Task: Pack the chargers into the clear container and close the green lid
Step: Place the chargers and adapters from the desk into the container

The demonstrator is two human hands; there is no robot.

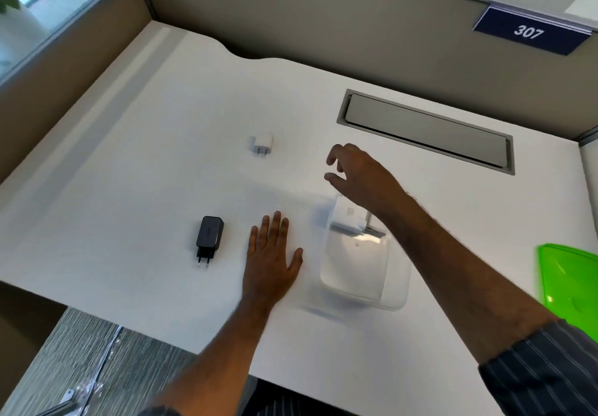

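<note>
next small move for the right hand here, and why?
Probably carry the right hand on to the small white charger and pinch it. The hand is open and empty, fingers pointing that way, above the far end of the container, where one white charger already lies. The black charger sits nearer the left hand, flat on the desk.

White desk (pixel 161 163) has a black charger (pixel 209 235), white charger (pixel 262 144), clear container (pixel 359 260) on it; green lid (pixel 569 283) at the right edge. Left hand (pixel 271 260) lies flat between black charger and container.
</note>
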